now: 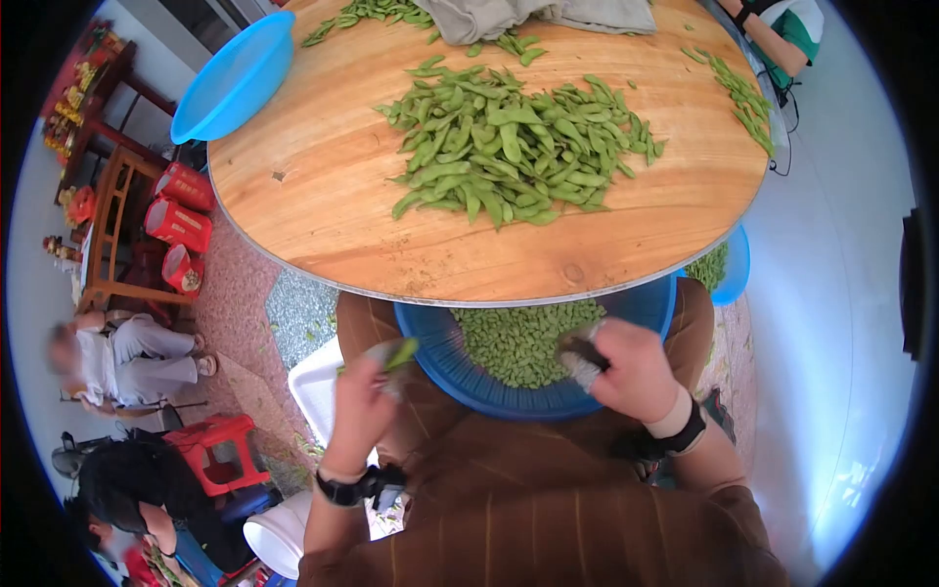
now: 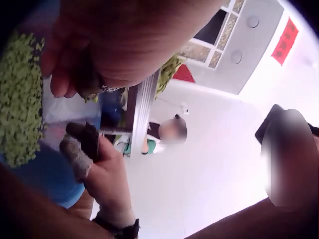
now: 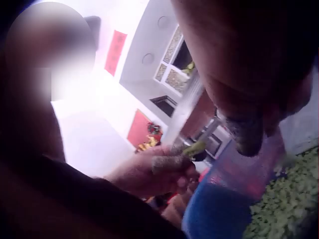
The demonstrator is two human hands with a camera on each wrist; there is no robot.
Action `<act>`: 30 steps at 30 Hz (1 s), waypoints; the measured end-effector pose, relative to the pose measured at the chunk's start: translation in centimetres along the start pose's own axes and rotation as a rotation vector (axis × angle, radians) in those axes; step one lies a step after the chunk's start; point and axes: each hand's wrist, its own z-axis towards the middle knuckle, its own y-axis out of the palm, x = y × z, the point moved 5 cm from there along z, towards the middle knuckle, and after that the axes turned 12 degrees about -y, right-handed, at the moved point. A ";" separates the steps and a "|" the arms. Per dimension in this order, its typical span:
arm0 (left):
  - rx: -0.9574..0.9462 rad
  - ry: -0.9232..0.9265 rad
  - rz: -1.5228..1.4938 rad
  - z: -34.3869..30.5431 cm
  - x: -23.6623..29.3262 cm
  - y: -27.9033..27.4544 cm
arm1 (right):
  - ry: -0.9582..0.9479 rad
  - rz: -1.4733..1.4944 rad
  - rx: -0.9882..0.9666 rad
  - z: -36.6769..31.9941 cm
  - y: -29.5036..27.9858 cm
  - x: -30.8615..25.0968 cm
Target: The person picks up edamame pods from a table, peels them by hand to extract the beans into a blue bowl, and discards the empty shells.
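In the head view, the left hand (image 1: 362,416) pinches a green pod (image 1: 402,353) left of the blue basin. From the right wrist view, that pod (image 3: 195,149) sticks out past the wrapped thumb. The right hand (image 1: 636,374) hovers over the right side of the basin (image 1: 445,367), which holds shelled green beans (image 1: 528,342). Grey and dark wraps cover the thumb and a finger of the right hand (image 2: 102,167), and nothing shows between them. A heap of pods (image 1: 509,147) lies on the round wooden table.
The table's edge (image 1: 489,300) overhangs the basin's far side. On the table are an empty light-blue basin (image 1: 235,83), a grey cloth (image 1: 548,15) and more pods (image 1: 738,98). A second blue basin (image 1: 736,269) stands at right. Other people sit at left, near a red stool (image 1: 220,455).
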 end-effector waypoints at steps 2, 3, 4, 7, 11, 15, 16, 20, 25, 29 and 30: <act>0.230 -0.034 0.371 -1.6 -1.0 -3.0 | -0.050 -0.099 0.101 2.6 -1.9 -0.7; 0.398 -0.007 0.655 -2.6 -0.2 -4.0 | -0.096 -0.197 0.204 3.8 -2.9 -0.8; 0.481 -0.110 0.696 -3.0 -1.2 -4.6 | -0.102 -0.201 0.208 5.1 -2.9 -0.2; 0.448 -0.048 0.600 -3.1 -0.8 -4.7 | -0.179 -0.335 0.245 7.9 -2.4 0.8; 0.111 0.177 0.409 -1.6 2.4 -1.4 | -0.052 -0.430 0.154 8.9 -2.3 1.1; -0.055 0.360 0.109 -0.1 9.3 2.5 | -0.053 -0.382 0.139 7.2 -2.5 1.3; -0.123 0.452 0.072 0.2 10.4 3.6 | -0.055 -0.388 0.137 6.8 -2.5 1.1; -0.413 0.186 -0.398 2.4 11.9 7.7 | 0.009 -0.056 0.296 5.3 -2.7 -0.1; -0.542 -0.084 -0.661 2.3 13.5 8.5 | -0.008 -0.059 0.213 2.6 -1.1 -1.6; -0.399 0.097 -0.534 1.6 13.0 8.1 | 0.100 0.357 0.271 1.7 -1.0 -1.4; -0.409 0.092 -0.520 1.6 12.8 8.2 | 0.111 0.364 0.283 1.5 -1.5 -1.6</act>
